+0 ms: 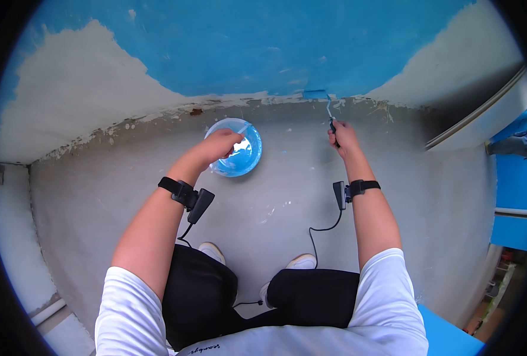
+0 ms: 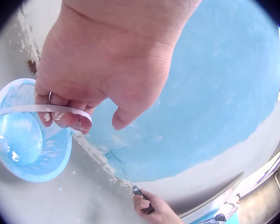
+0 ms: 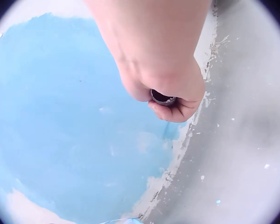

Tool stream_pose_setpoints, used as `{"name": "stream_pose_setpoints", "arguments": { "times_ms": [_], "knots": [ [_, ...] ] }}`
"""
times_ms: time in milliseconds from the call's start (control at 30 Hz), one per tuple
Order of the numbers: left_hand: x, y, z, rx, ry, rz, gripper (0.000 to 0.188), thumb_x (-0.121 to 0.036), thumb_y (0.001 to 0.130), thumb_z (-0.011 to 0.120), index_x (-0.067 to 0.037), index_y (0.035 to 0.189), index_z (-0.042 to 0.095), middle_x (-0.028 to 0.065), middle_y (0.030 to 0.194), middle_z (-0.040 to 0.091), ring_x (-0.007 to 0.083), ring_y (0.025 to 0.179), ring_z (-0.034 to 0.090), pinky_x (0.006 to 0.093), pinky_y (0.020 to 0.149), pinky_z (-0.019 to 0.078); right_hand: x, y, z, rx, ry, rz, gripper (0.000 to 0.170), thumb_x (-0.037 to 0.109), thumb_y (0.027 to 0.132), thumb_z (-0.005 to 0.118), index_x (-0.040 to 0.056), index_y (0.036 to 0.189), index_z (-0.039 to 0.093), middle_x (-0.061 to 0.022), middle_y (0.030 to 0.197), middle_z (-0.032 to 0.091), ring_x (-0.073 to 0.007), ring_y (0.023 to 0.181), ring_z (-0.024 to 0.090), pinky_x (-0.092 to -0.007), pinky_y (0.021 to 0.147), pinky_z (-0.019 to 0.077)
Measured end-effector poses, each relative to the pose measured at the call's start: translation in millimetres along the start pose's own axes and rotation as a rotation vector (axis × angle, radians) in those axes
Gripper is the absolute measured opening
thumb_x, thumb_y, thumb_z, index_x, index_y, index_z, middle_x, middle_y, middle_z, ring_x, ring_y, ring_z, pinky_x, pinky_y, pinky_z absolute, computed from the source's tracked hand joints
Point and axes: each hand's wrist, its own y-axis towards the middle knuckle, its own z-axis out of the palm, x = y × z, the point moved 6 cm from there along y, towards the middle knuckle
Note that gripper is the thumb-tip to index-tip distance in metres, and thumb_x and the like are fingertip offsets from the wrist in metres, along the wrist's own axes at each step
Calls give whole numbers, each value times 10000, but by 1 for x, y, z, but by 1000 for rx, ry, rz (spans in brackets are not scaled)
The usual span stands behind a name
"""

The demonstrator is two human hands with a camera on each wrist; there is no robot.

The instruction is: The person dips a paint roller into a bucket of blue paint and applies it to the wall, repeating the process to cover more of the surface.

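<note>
My left hand (image 1: 220,144) holds the white handle (image 2: 32,108) of a paint bucket (image 1: 255,160), its fingers hooked round the strip. Glossy blue paint (image 2: 19,140) lies inside the bucket, and blue smears coat the inner wall. Over to the right, my right hand (image 1: 346,137) grips the black handle (image 1: 333,126) of a paint roller. A bent metal rod (image 1: 329,107) leads from it to the blue roller head (image 1: 315,94), which is at the bottom edge of the painted wall. In the right wrist view the handle's hollow end (image 3: 162,97) shows within the curled fingers; the roller head is hidden there.
Blue paint covers the middle of the wall (image 1: 245,47), with whitish unpainted patches (image 1: 85,89) at both sides. Paint flecks dot the grey floor (image 1: 287,178). A curved pale panel (image 1: 477,113) leans at the right. Cables (image 1: 312,237) hang from both wrist cameras near my shoes (image 1: 302,261).
</note>
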Motion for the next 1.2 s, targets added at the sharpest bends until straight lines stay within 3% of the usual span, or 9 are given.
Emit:
{"name": "stream_pose_setpoints", "arguments": {
  "times_ms": [167,267,500,833,1200],
  "knots": [
    [-3,-2,1,20,45,24,351,-396,898,569,-47,928,594,6,702,517,112,635,460,272,614,380,-16,10,4,-86,24,34,139,192,999,501,76,1014,425,-43,686,523,-83,478,430,-226,409,348],
    [1,4,1,5,28,21,347,-394,898,566,-52,936,599,5,698,516,110,634,460,272,614,380,-6,-1,-8,33,79,35,151,202,997,509,77,1035,432,-48,700,526,-79,482,429,-218,409,340],
    [0,2,0,4,1,6,343,-378,914,557,-44,955,624,6,686,516,107,631,465,259,628,370,40,-46,-24,-7,-20,-66,165,201,1002,505,72,1082,440,-45,742,520,-57,517,423,-191,425,338],
    [-2,1,0,5,47,16,339,-397,929,562,-65,942,627,2,697,519,111,649,472,264,627,382,-2,13,-22,-131,-138,-56,169,211,996,512,77,1080,453,-26,723,527,-60,513,438,-189,441,378],
    [2,5,0,17,9,32,345,-389,907,553,-53,972,602,-2,676,510,107,629,458,270,620,372,32,-29,-35,-7,32,-37,181,200,988,526,65,1070,438,-50,719,537,-76,477,424,-211,416,352]
  ]
}}
